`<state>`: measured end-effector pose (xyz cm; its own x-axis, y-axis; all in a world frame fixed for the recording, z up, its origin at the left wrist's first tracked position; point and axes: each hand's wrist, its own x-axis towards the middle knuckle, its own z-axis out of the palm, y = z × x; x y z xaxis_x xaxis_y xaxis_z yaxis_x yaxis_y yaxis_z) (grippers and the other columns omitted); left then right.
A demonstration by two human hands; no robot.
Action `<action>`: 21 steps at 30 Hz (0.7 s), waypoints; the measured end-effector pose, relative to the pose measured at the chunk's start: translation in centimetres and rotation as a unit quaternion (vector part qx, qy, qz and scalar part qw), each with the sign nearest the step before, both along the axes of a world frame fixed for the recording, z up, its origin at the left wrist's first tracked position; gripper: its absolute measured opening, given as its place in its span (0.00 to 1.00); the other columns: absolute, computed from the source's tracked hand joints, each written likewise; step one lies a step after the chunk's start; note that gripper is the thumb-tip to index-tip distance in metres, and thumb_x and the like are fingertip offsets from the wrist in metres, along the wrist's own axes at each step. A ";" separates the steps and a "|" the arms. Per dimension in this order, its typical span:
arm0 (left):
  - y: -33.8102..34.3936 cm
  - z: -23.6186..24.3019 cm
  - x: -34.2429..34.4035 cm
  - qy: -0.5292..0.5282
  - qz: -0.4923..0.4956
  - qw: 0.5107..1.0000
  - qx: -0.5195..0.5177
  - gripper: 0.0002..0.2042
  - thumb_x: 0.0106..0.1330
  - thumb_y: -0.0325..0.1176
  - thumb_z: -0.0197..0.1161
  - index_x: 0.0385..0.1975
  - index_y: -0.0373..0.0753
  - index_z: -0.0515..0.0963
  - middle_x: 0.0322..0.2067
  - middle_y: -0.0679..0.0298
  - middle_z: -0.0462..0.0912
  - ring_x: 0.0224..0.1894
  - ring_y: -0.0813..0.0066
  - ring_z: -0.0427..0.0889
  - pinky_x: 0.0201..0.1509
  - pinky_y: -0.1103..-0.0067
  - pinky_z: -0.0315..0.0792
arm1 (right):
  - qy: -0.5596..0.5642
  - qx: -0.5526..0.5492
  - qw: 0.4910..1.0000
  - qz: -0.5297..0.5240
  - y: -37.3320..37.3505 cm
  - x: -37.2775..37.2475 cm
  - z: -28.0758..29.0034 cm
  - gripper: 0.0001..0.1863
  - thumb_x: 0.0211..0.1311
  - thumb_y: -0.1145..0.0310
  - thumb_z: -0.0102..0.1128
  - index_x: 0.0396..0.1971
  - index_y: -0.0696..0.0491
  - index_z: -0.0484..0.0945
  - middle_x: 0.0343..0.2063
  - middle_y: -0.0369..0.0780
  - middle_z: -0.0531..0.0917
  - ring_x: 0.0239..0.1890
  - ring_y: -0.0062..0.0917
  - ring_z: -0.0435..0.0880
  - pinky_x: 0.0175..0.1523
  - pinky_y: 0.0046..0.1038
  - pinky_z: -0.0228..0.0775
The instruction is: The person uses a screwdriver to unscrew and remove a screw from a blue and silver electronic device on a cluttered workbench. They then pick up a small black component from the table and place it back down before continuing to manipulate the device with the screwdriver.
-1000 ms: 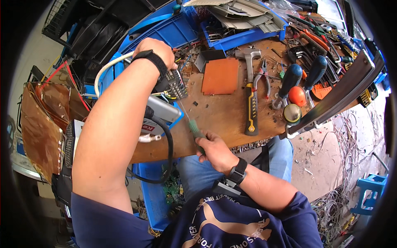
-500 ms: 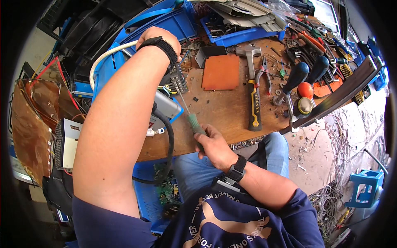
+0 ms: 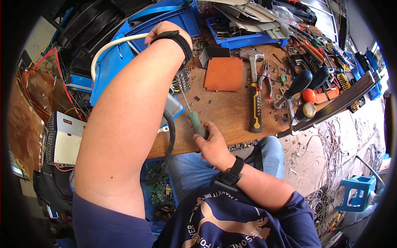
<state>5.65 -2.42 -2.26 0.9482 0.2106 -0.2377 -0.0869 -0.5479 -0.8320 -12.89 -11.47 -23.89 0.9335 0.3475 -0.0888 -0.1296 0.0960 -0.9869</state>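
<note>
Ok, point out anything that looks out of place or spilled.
Two things: tangled wires lie strewn across the floor at right, as if dumped, and grey panels over the blue tray are splayed at uneven angles. The green-handled screwdriver in the right hand shows no visible damage.

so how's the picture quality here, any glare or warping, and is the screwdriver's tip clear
Head view: the pale floor on the right is washed out by bright light; head view, fisheye: corners go black and the left forearm looks oversized; head view: the screwdriver's green handle is clear, but its tip is too small against the dark terminal block to judge.
</note>
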 end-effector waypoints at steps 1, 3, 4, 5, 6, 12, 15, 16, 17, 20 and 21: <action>0.0 0.1 -0.3 -0.002 -0.002 1.000 -0.007 0.13 0.54 0.30 0.68 0.40 0.38 0.82 0.33 0.57 0.84 0.29 0.58 0.83 0.28 0.63 0.80 | 0.024 0.016 1.000 0.004 0.0 0.0 0.6 0.18 0.63 0.72 0.56 0.51 0.60 0.66 0.24 0.36 0.74 0.21 0.17 0.74 0.17 0.19 0.63; 0.0 0.2 -0.5 0.001 -0.004 1.000 -0.008 0.12 0.54 0.30 0.68 0.40 0.38 0.82 0.32 0.57 0.84 0.28 0.59 0.83 0.28 0.64 0.80 | 0.148 0.103 0.983 0.038 -0.6 0.0 2.2 0.17 0.64 0.71 0.57 0.50 0.59 0.67 0.25 0.37 0.74 0.21 0.17 0.74 0.17 0.20 0.63; -0.1 0.2 -0.5 0.006 -0.004 1.000 -0.003 0.12 0.54 0.30 0.68 0.39 0.38 0.82 0.32 0.57 0.84 0.28 0.59 0.83 0.28 0.64 0.80 | 0.188 0.157 0.968 0.050 -0.9 0.3 2.4 0.16 0.65 0.68 0.55 0.49 0.58 0.68 0.26 0.37 0.74 0.20 0.17 0.74 0.17 0.19 0.62; -0.1 0.2 -0.4 0.012 -0.004 1.000 0.003 0.12 0.54 0.30 0.68 0.39 0.37 0.82 0.32 0.57 0.83 0.28 0.59 0.83 0.28 0.64 0.80 | 0.228 0.211 0.949 0.061 -1.3 0.7 2.5 0.15 0.66 0.65 0.54 0.47 0.57 0.69 0.26 0.37 0.75 0.20 0.17 0.73 0.16 0.19 0.61; -0.2 0.3 -0.4 0.015 0.000 1.000 0.005 0.12 0.55 0.30 0.68 0.39 0.37 0.82 0.31 0.56 0.83 0.28 0.59 0.83 0.28 0.64 0.80 | 0.266 0.265 0.924 0.071 -1.6 0.9 2.7 0.14 0.68 0.62 0.53 0.46 0.56 0.70 0.27 0.38 0.75 0.19 0.18 0.72 0.16 0.19 0.60; -0.4 0.5 -0.6 0.005 0.016 1.000 -0.021 0.11 0.55 0.30 0.67 0.38 0.38 0.82 0.30 0.56 0.83 0.26 0.60 0.83 0.28 0.65 0.80 | 0.388 0.368 0.844 0.040 -1.1 1.0 3.9 0.21 0.72 0.52 0.34 0.41 0.54 0.70 0.25 0.39 0.76 0.15 0.20 0.67 0.14 0.19 0.52; -0.5 0.6 -0.7 0.013 0.031 0.999 -0.004 0.14 0.58 0.40 0.64 0.41 0.40 0.81 0.34 0.59 0.83 0.31 0.61 0.83 0.32 0.64 0.80 | 0.375 0.356 0.855 0.039 -0.2 0.5 3.7 0.20 0.73 0.56 0.34 0.45 0.55 0.70 0.26 0.40 0.76 0.15 0.20 0.66 0.14 0.18 0.52; -0.8 0.5 -0.5 0.015 0.048 0.999 0.004 0.20 0.60 0.50 0.60 0.45 0.43 0.81 0.39 0.61 0.83 0.37 0.61 0.84 0.36 0.62 0.81 | 0.367 0.345 0.863 0.031 -0.1 0.5 3.7 0.19 0.73 0.56 0.34 0.44 0.55 0.70 0.25 0.40 0.76 0.15 0.20 0.66 0.14 0.18 0.52; -0.9 0.4 -0.3 0.017 0.066 0.998 0.013 0.26 0.62 0.60 0.56 0.48 0.45 0.80 0.44 0.63 0.84 0.43 0.61 0.85 0.40 0.60 0.82 | 0.360 0.334 0.871 0.023 0.1 0.4 3.7 0.19 0.73 0.56 0.35 0.44 0.56 0.70 0.25 0.40 0.76 0.15 0.20 0.66 0.14 0.19 0.52; -1.2 0.7 -0.6 0.001 0.068 0.998 -0.010 0.26 0.62 0.60 0.56 0.48 0.46 0.80 0.44 0.62 0.84 0.43 0.60 0.85 0.41 0.61 0.81 | 0.365 0.335 0.868 -0.001 0.8 0.0 4.4 0.17 0.73 0.57 0.38 0.43 0.56 0.70 0.25 0.40 0.76 0.15 0.21 0.67 0.14 0.20 0.53; -1.2 0.9 -1.1 -0.004 0.066 0.998 -0.012 0.26 0.62 0.60 0.56 0.49 0.46 0.80 0.44 0.62 0.84 0.43 0.60 0.85 0.42 0.61 0.81 | 0.363 0.334 0.870 -0.006 1.0 -0.1 4.6 0.17 0.72 0.57 0.39 0.41 0.55 0.71 0.24 0.40 0.76 0.14 0.21 0.66 0.14 0.20 0.53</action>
<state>4.60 -3.58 -1.35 0.9144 0.3280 -0.2371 -0.0069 -0.5732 -0.8194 -12.96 -10.46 -19.27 0.7197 0.5385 -0.4383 -0.6904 0.6221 -0.3692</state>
